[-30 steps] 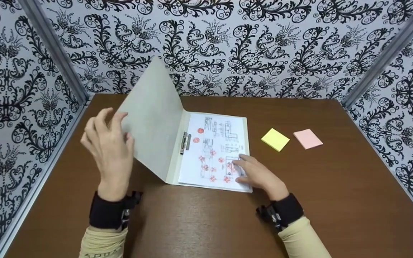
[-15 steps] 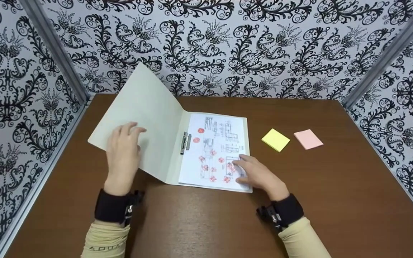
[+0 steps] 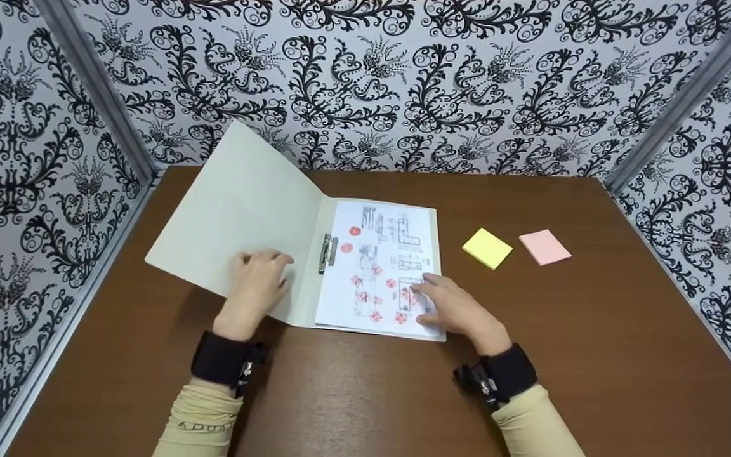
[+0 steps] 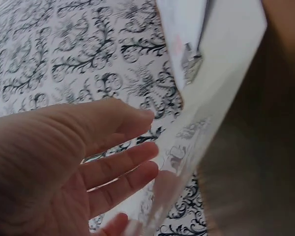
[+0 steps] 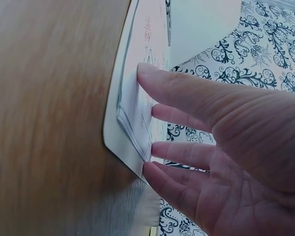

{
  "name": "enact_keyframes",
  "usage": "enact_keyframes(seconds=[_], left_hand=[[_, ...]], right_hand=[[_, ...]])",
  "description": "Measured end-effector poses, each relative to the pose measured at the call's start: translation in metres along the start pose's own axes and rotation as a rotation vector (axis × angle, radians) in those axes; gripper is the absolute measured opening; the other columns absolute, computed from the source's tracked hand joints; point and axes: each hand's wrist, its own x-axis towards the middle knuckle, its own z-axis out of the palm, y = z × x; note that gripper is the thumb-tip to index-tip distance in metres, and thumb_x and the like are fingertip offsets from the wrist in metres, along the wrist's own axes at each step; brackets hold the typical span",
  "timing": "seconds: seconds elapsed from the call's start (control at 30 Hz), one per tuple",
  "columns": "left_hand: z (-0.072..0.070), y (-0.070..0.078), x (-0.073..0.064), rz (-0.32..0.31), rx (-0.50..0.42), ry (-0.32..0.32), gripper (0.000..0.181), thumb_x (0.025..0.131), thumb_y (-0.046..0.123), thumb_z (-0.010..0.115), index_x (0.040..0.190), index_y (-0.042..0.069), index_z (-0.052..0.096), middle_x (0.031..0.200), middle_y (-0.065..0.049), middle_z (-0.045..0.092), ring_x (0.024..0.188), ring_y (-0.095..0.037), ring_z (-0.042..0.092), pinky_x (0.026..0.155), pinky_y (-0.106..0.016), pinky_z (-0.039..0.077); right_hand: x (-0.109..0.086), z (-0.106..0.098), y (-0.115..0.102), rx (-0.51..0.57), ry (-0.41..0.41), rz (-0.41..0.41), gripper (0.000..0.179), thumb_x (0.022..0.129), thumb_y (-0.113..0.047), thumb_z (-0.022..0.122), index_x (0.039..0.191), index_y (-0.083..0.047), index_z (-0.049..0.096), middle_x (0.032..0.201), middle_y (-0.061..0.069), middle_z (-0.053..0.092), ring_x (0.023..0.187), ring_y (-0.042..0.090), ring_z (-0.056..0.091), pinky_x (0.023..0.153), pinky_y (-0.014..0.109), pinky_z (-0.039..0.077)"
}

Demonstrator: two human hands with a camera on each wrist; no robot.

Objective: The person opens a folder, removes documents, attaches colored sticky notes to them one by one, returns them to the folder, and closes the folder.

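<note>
A pale folder (image 3: 226, 209) lies on the table with its left cover tilted up off the surface. Inside it, beside a metal clip (image 3: 325, 252), is a stack of paper (image 3: 365, 266) printed with drawings and red stamps. My left hand (image 3: 256, 284) is over the inside of the cover near the spine; in the left wrist view its fingers are relaxed, fingertips right at the glossy cover, holding nothing. My right hand (image 3: 460, 314) rests its fingertips on the lower right of the paper, with the little finger at the folder's edge in the right wrist view.
A yellow sticky note pad (image 3: 487, 248) and a pink sticky note pad (image 3: 544, 247) lie right of the folder on the brown table (image 3: 353, 393). Patterned walls (image 3: 467, 82) stand behind and at both sides.
The folder's left cover has swung further down to the left. My left hand has moved right and down, from beside the cover to near the spine. The right hand has stayed in place.
</note>
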Motion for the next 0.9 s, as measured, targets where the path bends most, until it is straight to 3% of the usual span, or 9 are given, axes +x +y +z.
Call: enact_keyframes(seconds=[0.33, 0.57, 0.7, 0.9], left_hand=[[0.016, 0.002, -0.001, -0.1, -0.057, -0.175, 0.035, 0.091, 0.013, 0.067, 0.123, -0.002, 0.064, 0.13, -0.025, 0.061, 0.121, -0.046, 0.055, 0.097, -0.065, 0.047], [0.021, 0.001, -0.004, -0.083, -0.087, -0.192, 0.031, 0.088, 0.008, 0.07, 0.114, -0.008, 0.064, 0.123, -0.029, 0.059, 0.113, -0.048, 0.057, 0.091, -0.059, 0.054], [0.022, -0.001, -0.004, -0.102, -0.139, -0.236, 0.033, 0.088, 0.003, 0.066, 0.117, -0.01, 0.061, 0.127, -0.03, 0.056, 0.116, -0.048, 0.054, 0.095, -0.055, 0.054], [0.022, -0.002, -0.004, -0.132, -0.167, -0.326, 0.042, 0.091, 0.005, 0.06, 0.129, -0.01, 0.054, 0.134, -0.033, 0.049, 0.123, -0.051, 0.049, 0.102, -0.058, 0.05]], right_hand=[[0.0, 0.0, 0.001, 0.012, 0.005, 0.002, 0.057, 0.087, -0.014, 0.076, 0.139, -0.001, 0.056, 0.153, 0.027, 0.041, 0.143, 0.045, 0.037, 0.118, 0.056, 0.034], [0.001, 0.002, 0.002, -0.005, 0.024, -0.023, 0.056, 0.085, -0.014, 0.078, 0.136, 0.0, 0.058, 0.15, 0.028, 0.044, 0.141, 0.045, 0.04, 0.117, 0.055, 0.035], [0.001, 0.002, 0.003, 0.008, 0.015, -0.009, 0.057, 0.086, -0.015, 0.077, 0.137, -0.001, 0.057, 0.152, 0.027, 0.043, 0.143, 0.044, 0.039, 0.118, 0.055, 0.034], [0.003, 0.002, 0.005, 0.02, 0.012, -0.014, 0.059, 0.087, -0.015, 0.076, 0.14, -0.002, 0.055, 0.154, 0.026, 0.041, 0.143, 0.044, 0.038, 0.118, 0.055, 0.034]])
